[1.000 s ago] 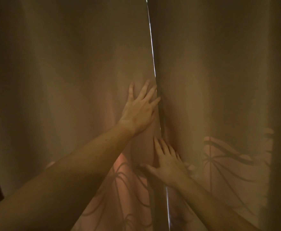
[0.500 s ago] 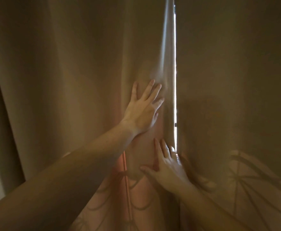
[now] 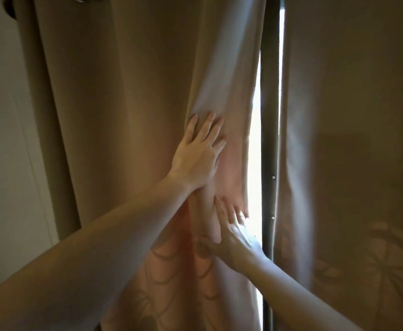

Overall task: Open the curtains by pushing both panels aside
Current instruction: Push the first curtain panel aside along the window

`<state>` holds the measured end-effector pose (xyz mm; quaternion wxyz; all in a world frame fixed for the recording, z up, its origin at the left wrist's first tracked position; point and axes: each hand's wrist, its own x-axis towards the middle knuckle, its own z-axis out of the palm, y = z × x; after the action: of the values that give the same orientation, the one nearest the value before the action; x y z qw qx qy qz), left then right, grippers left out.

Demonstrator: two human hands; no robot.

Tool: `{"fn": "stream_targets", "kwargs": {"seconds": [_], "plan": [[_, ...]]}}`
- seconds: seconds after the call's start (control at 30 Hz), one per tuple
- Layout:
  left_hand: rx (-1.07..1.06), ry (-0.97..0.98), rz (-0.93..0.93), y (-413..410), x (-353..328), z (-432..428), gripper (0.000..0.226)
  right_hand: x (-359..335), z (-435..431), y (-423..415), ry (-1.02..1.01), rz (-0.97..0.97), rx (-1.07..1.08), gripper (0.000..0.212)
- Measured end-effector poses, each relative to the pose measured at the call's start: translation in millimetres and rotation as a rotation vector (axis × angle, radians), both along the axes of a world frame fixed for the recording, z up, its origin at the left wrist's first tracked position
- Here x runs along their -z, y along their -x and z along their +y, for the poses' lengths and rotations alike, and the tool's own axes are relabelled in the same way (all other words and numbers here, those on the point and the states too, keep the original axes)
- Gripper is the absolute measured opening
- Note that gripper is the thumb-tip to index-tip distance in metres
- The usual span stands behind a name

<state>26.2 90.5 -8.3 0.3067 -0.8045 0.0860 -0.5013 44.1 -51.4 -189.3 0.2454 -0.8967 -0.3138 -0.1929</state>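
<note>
Daylight shows through a narrow gap between the two curtain panels, and both hands are set on the left panel (image 3: 148, 91) close to its inner edge; that placement seems chosen because the free edge is where a sideways push carries the cloth most readily. The left hand (image 3: 197, 156) lies flat against the fabric, fingers spread and extended, palm pressed on and gripping nothing; the cloth bunches into a fold just above its fingertips, which suggests the push is directed leftward. The right hand (image 3: 231, 235) sits lower, also flat with fingers extended, touching the same panel near the edge where light spills over it; whether any fingertip curls round the hem cannot be told, since the glare washes it out. Placing one hand above the other probably spreads the push along the edge, so the panel slides as a sheet rather than twisting. A dark vertical window frame (image 3: 268, 139) stands in the gap, with bright slivers on either side of it. The right panel (image 3: 351, 139) hangs untouched just past the frame, flat and nearly closed; a branching shadow pattern shows low on both panels. The left panel reaches to the wall (image 3: 4, 163) at the far left; by judgement the opening has only begun, and the right panel is yet to be pushed.
</note>
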Motion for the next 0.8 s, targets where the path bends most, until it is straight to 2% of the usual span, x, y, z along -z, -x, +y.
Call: {"fn": "stream_targets", "kwargs": {"seconds": [0.47, 0.8], "plan": [[-0.127, 0.020, -0.022, 33.6, -14.0, 121.4, 0.059, -12.0, 129.9, 16.3, -0.039, 0.100, -0.163, 0.118], [-0.183, 0.017, -0.038, 47.8, -18.0, 218.2, 0.058, -24.0, 229.9, 24.5, 0.027, 0.006, -0.207, 0.124]]}}
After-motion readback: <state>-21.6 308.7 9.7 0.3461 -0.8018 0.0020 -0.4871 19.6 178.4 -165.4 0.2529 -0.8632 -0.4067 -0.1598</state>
